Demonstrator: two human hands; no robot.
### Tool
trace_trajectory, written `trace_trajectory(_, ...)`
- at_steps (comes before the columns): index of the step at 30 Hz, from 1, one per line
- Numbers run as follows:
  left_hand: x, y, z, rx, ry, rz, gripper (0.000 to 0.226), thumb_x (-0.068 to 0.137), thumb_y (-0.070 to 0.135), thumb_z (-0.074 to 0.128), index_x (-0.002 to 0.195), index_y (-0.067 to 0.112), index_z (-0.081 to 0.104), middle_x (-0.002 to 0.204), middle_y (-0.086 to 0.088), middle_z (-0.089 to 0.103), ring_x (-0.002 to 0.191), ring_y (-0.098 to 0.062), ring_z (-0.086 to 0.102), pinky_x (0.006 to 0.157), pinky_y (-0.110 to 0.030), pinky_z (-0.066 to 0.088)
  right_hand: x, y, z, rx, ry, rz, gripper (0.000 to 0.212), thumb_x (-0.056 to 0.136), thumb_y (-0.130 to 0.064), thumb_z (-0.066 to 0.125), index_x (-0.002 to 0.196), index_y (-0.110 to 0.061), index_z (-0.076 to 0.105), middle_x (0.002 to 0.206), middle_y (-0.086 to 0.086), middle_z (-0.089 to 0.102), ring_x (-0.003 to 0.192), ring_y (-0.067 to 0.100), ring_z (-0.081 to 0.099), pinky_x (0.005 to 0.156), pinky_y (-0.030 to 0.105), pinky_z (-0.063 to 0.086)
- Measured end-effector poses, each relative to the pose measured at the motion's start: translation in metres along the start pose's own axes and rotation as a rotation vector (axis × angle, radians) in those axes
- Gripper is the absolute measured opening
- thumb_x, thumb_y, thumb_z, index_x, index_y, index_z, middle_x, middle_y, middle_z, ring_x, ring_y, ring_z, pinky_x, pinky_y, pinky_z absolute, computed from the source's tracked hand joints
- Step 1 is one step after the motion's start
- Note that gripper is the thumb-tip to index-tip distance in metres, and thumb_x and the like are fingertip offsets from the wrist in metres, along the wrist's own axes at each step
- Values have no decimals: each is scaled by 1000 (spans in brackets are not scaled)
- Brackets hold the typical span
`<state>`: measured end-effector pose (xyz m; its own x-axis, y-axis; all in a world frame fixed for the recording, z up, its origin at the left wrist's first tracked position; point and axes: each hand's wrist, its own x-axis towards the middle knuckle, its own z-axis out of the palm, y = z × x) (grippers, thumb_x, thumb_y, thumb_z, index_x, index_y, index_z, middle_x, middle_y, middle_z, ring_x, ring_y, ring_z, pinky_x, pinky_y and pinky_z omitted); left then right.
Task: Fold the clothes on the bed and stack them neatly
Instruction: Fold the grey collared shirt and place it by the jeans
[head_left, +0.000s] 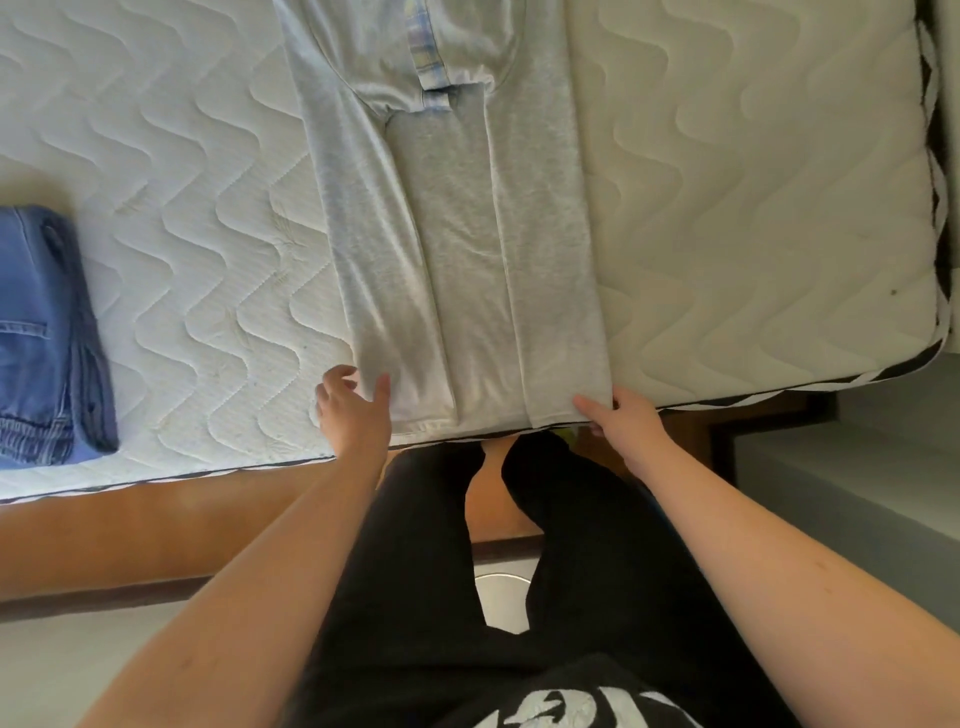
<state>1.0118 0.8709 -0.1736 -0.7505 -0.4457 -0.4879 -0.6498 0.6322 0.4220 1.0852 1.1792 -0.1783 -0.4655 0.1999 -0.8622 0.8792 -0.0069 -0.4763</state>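
- Two bare forearms are seen reaching from 6 o'clock toward the mattress edge, above one pair of black trousers worn by the person.
- The left hand (353, 410) is held at about 7 o'clock of the grey garment (467, 234), fingers spread and relaxed, the thumb laid on the garment's near left corner; nothing is gripped.
- The right hand (621, 421) is placed at about 5 o'clock of the garment, and the near right corner of the hem is pinched between thumb and fingers.
- One grey garment is laid lengthwise across the middle of the mattress (753, 208), both long sides folded inward, its hem at the near edge.
- One folded pair of blue jeans (47, 332) is seen at 9 o'clock, well apart from the grey garment.
- At 12 o'clock, one pale plaid piece of cloth (428, 52) is shown lying on the garment's far end.
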Motion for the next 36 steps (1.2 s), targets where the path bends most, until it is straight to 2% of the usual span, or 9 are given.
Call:
trace_trajectory(3,9,-18,-7,22,-176,-147,52,87,43,70,123,12,51,116,-7,57,101,-24,57,83,-37,46,0,1,5,160,-15,59,39,91,-28,68,127,-20,58,115,-4,66,105,15,62,94,36,53)
trace_trajectory(8,11,-22,-16,54,-337,-109,39,87,43,70,100,8,64,90,-9,67,83,-28,63,74,-41,52,-10,-6,15,440,-42,164,33,89,-20,69,120,-22,58,119,3,68,106,21,67,82,32,57)
trace_trajectory(11,4,-26,-20,8,-365,-69,34,90,42,66,100,11,58,91,-5,66,83,-25,64,72,-39,52,-16,-8,19,447,34,160,29,88,-20,71,115,-23,60,112,3,70,98,18,71,76,31,58)
trace_trajectory(16,-9,-42,-26,-333,-372,-240,22,93,29,67,109,21,53,103,-3,71,77,-19,73,69,-28,58,-20,-8,21,324,166,137,30,85,-25,75,111,-20,61,107,4,70,90,17,72,69,26,58)
trace_trajectory(20,-8,-52,-27,-209,-338,-188,30,94,27,64,121,21,53,109,0,70,86,-13,68,65,-23,48,-23,-5,27,-130,340,73,51,81,-34,78,120,-16,50,105,-3,57,94,17,60,71,29,48)
trace_trajectory(23,-12,-51,-25,-148,-302,-119,41,92,24,65,129,23,47,115,3,60,96,-17,62,69,-25,46,-30,-7,40,-427,472,-146,45,84,-40,72,113,-18,47,107,-1,50,94,18,54,74,32,47)
trace_trajectory(28,-23,-42,-17,0,-59,51,36,91,25,65,122,21,48,118,-1,47,106,-18,49,80,-33,43,-29,-22,78,-857,280,-428,31,96,-42,55,109,-14,53,100,-1,54,88,18,57,78,35,52)
trace_trajectory(31,-20,-30,-8,97,-183,288,25,92,24,64,116,19,57,109,5,49,106,-21,52,88,-34,44,-20,-27,93,-1082,227,-408,36,100,-40,44,115,-9,54,108,6,57,94,22,59,82,36,52)
trace_trajectory(36,-17,-21,7,492,-300,635,42,93,31,62,132,22,51,130,-1,51,121,-23,47,102,-37,36,-16,-30,98,-1249,202,-423,24,99,-26,43,110,-11,58,105,6,60,89,23,60,72,32,44)
